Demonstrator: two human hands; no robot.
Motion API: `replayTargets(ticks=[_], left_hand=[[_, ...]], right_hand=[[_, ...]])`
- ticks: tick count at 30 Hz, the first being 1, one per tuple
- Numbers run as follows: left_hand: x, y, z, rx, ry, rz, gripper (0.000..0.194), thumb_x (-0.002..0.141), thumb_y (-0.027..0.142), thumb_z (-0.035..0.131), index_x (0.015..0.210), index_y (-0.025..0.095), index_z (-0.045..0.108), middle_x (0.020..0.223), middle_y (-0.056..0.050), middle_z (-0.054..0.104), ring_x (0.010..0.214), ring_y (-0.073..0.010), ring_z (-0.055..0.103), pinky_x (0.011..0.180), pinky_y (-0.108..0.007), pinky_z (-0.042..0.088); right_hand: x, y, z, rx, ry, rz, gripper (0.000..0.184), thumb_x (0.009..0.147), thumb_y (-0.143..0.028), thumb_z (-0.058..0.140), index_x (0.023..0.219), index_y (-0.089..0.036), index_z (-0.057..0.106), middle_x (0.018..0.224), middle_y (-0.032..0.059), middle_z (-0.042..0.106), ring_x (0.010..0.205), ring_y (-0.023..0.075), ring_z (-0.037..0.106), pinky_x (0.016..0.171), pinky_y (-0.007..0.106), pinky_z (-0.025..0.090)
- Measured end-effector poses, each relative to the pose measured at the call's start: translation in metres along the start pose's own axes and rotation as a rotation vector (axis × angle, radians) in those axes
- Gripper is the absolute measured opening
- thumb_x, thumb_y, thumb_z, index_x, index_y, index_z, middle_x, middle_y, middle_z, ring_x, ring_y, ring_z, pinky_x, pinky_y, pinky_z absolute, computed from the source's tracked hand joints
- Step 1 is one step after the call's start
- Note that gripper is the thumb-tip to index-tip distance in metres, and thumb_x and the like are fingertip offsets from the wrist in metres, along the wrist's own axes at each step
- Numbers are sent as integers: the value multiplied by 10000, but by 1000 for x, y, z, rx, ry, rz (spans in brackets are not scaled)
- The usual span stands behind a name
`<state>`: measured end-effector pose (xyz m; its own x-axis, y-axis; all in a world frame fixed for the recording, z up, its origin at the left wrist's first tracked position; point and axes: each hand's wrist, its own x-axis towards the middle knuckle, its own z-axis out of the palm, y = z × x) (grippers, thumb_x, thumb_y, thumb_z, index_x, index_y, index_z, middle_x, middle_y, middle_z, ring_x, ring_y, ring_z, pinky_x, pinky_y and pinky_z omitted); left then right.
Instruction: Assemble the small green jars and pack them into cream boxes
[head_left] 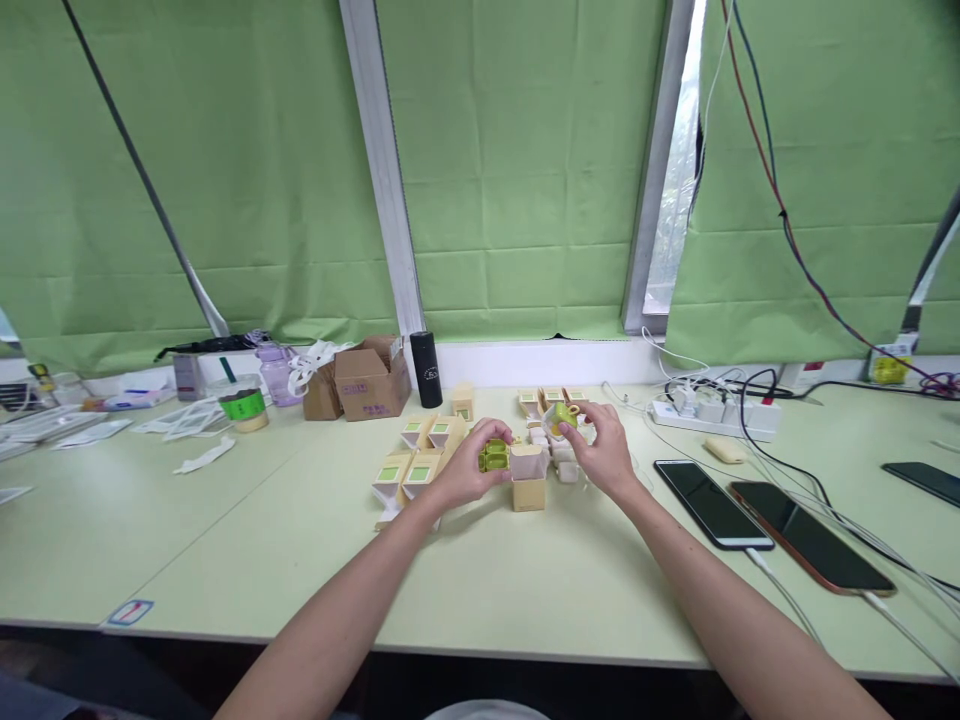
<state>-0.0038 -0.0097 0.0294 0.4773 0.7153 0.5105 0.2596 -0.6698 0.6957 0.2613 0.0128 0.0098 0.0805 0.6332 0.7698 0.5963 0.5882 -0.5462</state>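
My left hand (pixel 471 468) is closed around an olive-green piece with rounded hollows (pixel 493 456), just left of an open small cardboard box (pixel 529 493). The box stands upright with its pale flap raised. In my right hand (pixel 604 450), pinched between thumb and fingers, is a small green-and-yellow item with a ring (pixel 561 416), held above the table to the right of the box; its exact kind is unclear. Several small whitish rounded pieces (pixel 566 470) lie below it. Beside my left hand sit several small boxes with green-windowed tops (pixel 421 474).
Brown cartons (pixel 373 378) and a black cylinder (pixel 426 370) stand at the back. To the right lie phones (pixel 712 503) with cables and a power strip (pixel 716 415). A cup with a green band (pixel 244 405) and papers are at left.
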Motion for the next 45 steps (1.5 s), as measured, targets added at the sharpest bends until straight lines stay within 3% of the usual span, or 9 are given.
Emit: replayTargets(ticks=[4,9,14,20,28,34,45], left_hand=[[0,2,-2,-49,-22,52,21,819,200,776,828,201,794,1277,-113,600,1276,-294,602,1161,-456,456],[-2,2,1,11,-33,-38,190,865,196,711,959,255,864,1343,-121,670,1316,-308,612,1121,-469,495],[0,0,6,96,70,-89,228,915,269,683,1066,236,851,1264,-128,738,1265,-298,657,1099,-458,513],[2,-4,13,83,158,-151,226,918,309,698,1063,200,833,1217,-121,775,1212,-295,686,1073,-456,536],[4,-13,13,-181,128,-232,477,785,190,748,1259,147,716,1300,-153,735,1027,-224,703,940,-381,571],[4,-21,13,-282,112,-278,652,676,81,661,1326,135,669,1312,-148,711,977,-196,693,916,-362,546],[2,-24,12,-222,112,-259,713,641,58,625,1346,146,670,1335,-141,701,1027,-209,692,957,-371,536]], right_hand=[[0,-1,1,22,12,1,363,913,-500,663,1119,-211,737,1099,126,773,1012,337,607,885,494,508],[0,-2,1,24,11,-7,349,918,-489,660,1131,-223,740,1086,118,774,996,326,614,880,480,511],[-1,-3,0,26,15,-14,367,922,-505,661,1139,-221,742,1082,116,771,971,318,614,869,472,510],[0,-4,-1,48,24,-15,361,925,-499,658,1128,-212,738,1055,121,763,959,314,619,866,472,512],[1,-5,-1,147,58,58,416,914,-558,664,1115,-202,738,1052,120,757,903,281,637,798,430,512],[2,-6,1,366,50,185,483,886,-601,695,1124,-183,732,1090,129,756,937,269,661,706,367,528],[-10,-25,7,581,-187,156,504,931,-597,687,1271,-227,715,1280,138,723,1043,282,704,585,305,590]])
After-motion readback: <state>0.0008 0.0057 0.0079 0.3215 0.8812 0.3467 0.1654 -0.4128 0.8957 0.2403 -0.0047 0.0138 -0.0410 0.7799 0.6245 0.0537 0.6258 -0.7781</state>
